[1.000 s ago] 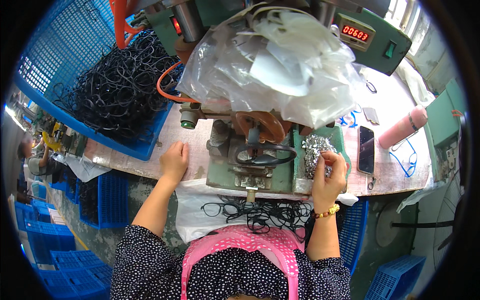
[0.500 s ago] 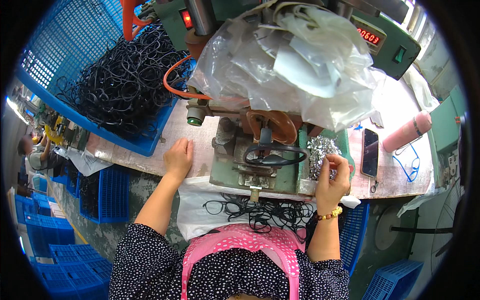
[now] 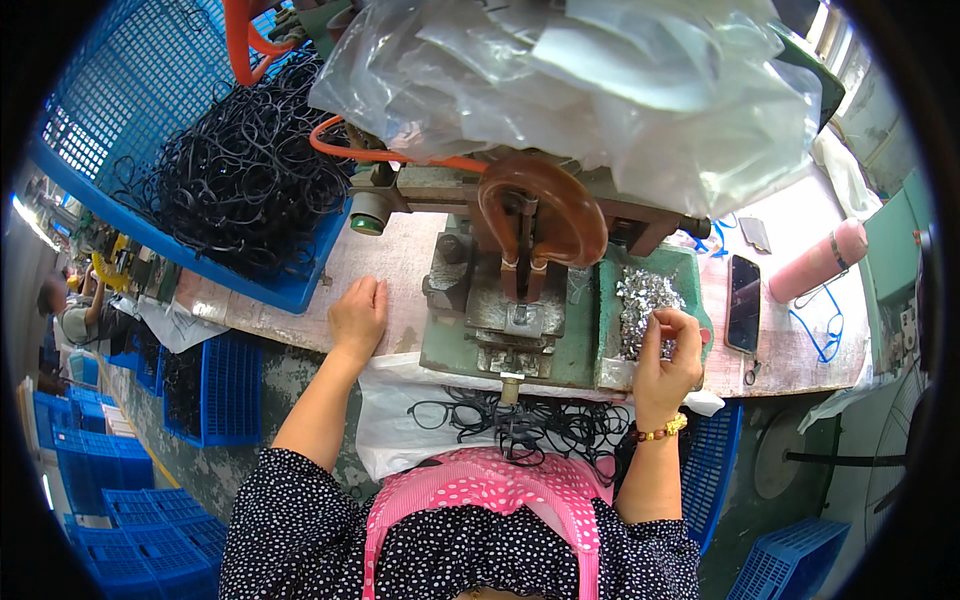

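Right hand: the right hand [image 3: 665, 355] is at the front edge of the green tray [image 3: 690, 270], its fingers [image 3: 668, 325] pinched narrow on the small silver metal pieces [image 3: 645, 300]; if one piece is really between them I cannot tell, they are too small.
Silver pieces: they lie as a loose pile inside the green tray, just right of the green machine [image 3: 510, 320]. The pile is longer than wide, and its long axis goes from the person toward the far side of the surface [image 3: 400, 265]. The direction of a single piece is not readable.
Left hand: the left hand [image 3: 358, 318] rests flat, palm down, on the pale surface, left of the machine. The fingers are relaxed and slightly apart, holding nothing, and they point away from the person.
Behind the left hand: a blue crate [image 3: 140, 150] full of black spectacle frames [image 3: 250, 175].
Below the surface edge: more black frames [image 3: 530, 425] on a white sheet over the lap.
Right side: a dark phone [image 3: 744, 302] and a pink bottle [image 3: 818, 262], both well apart from the tray.
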The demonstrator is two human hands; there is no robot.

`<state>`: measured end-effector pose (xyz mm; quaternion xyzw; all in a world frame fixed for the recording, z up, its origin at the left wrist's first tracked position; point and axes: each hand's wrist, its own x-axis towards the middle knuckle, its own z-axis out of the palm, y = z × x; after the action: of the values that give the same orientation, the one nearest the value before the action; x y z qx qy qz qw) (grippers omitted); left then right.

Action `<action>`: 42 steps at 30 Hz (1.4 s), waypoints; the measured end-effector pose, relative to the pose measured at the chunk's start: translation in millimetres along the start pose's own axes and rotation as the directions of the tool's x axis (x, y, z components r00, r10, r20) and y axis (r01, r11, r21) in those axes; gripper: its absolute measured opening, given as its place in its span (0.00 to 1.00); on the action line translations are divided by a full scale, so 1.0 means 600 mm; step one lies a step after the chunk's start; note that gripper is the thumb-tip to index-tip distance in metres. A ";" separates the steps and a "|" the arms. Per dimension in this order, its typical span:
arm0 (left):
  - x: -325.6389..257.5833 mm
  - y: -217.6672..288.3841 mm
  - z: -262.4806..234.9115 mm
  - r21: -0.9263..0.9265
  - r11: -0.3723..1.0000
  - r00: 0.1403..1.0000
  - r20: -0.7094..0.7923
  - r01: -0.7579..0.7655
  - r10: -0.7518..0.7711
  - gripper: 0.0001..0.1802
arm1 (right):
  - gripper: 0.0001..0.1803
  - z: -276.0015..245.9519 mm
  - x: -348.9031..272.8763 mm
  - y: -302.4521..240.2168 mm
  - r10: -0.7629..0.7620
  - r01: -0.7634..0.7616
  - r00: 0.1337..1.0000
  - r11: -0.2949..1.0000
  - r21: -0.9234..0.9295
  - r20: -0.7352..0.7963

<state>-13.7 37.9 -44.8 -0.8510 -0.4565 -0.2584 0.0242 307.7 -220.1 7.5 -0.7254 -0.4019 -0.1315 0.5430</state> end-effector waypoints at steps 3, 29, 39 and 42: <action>0.000 0.001 0.000 0.001 1.000 1.000 -0.002 0.000 0.000 0.12 | 0.06 0.001 -0.001 0.001 0.012 -0.012 1.000 1.000 0.008 -0.004; -0.001 0.000 0.003 0.017 1.000 1.000 -0.001 0.013 -0.013 0.13 | 0.08 0.003 -0.002 0.003 0.010 -0.009 0.999 1.000 0.021 -0.036; -0.001 0.000 0.002 0.013 1.000 1.000 0.005 0.021 -0.021 0.13 | 0.08 0.002 -0.002 0.003 0.017 -0.017 0.999 1.000 0.015 -0.032; -0.001 0.001 0.002 0.009 1.000 1.000 0.001 0.018 -0.018 0.13 | 0.08 0.001 -0.001 0.003 0.004 -0.003 1.000 1.000 0.006 -0.029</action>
<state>-13.0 37.6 -45.8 -0.8468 -0.4653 -0.2563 0.0254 308.4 -219.9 5.7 -0.7226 -0.3931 -0.1399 0.5512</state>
